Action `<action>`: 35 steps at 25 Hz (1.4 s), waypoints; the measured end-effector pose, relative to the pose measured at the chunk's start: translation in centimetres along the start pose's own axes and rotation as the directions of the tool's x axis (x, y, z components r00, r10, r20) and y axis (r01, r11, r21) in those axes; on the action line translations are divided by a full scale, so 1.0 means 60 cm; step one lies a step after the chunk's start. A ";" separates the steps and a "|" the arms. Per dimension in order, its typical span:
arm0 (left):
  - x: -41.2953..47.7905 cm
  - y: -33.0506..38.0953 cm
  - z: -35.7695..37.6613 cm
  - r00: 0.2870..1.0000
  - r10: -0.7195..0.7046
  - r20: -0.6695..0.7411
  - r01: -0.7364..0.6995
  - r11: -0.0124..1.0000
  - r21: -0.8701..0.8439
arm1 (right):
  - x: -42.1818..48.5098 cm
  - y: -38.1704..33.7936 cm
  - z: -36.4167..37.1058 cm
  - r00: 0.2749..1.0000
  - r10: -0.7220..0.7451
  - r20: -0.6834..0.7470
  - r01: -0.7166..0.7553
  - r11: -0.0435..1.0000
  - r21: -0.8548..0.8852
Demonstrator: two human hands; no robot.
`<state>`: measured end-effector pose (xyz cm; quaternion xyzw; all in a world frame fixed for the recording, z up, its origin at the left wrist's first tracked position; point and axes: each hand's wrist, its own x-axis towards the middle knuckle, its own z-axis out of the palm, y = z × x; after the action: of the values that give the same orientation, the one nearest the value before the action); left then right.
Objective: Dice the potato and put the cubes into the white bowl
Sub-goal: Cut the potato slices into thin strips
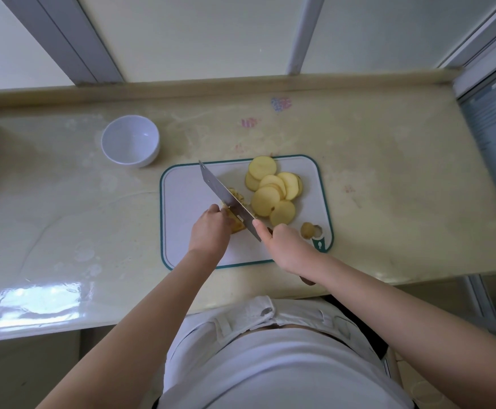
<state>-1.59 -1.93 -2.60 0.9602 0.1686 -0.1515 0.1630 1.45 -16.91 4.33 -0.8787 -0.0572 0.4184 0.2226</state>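
The left hand (210,228) is positioned at the near centre of the white rectangular plastic cutting board with teal rim (182,208). Its fingers are curled over the uncut yellow potato piece (238,225), holding it down.

The right hand (282,246), just right of the left, grips the handle of the steel cleaver (226,196), with the index finger laid along the blade spine. The blade runs diagonally toward the far left and crosses the potato piece.

A brown-skinned potato end (308,230) lies at the board's near right corner. Round pale-yellow potato slices (273,190) lie overlapped on the board's far right.

The round white bowl (130,140) stands on the glossy beige countertop (388,187), beyond the board's far left corner and apart from it.
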 end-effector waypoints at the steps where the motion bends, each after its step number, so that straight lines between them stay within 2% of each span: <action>1: 0.001 -0.001 0.000 1.000 0.001 -0.002 -0.001 1.000 0.003 | 0.002 -0.001 -0.002 1.000 0.008 0.004 -0.008 1.000 0.008; 8: 0.004 0.001 -0.002 1.000 -0.003 -0.015 0.002 1.000 -0.019 | 0.011 0.000 -0.002 1.000 -0.014 0.010 0.014 0.999 0.034; 14: 0.003 0.000 -0.007 1.000 0.004 -0.018 -0.004 1.000 -0.031 | 0.014 0.001 0.017 0.996 -0.088 0.015 0.087 0.995 0.040; 19: 0.002 -0.001 -0.007 1.000 0.011 -0.007 -0.011 0.999 -0.036 | 0.029 0.020 0.038 0.993 -0.104 -0.059 0.109 0.991 0.080; 24: -0.003 -0.002 -0.005 0.999 0.010 -0.034 -0.012 0.998 -0.067 | 0.039 0.027 0.024 0.994 -0.108 -0.014 0.109 0.991 0.072; 27: -0.003 -0.007 -0.004 0.999 0.006 -0.038 -0.010 0.994 -0.107 | 0.051 0.039 0.011 0.995 -0.093 0.025 0.089 0.986 0.142; 32: -0.008 -0.015 -0.006 0.999 0.018 -0.047 -0.026 0.985 -0.170 | 0.054 0.040 -0.005 0.992 -0.124 0.016 0.122 0.988 0.093; 35: -0.014 -0.022 -0.005 0.999 0.020 -0.038 -0.030 0.963 -0.268 | 0.052 0.041 -0.005 0.991 -0.135 0.019 0.132 0.984 0.118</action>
<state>-2.76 -0.86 -2.36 0.9338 0.1782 -0.1086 0.2907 3.47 -18.31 1.19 -0.8528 -0.0943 0.4168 0.3002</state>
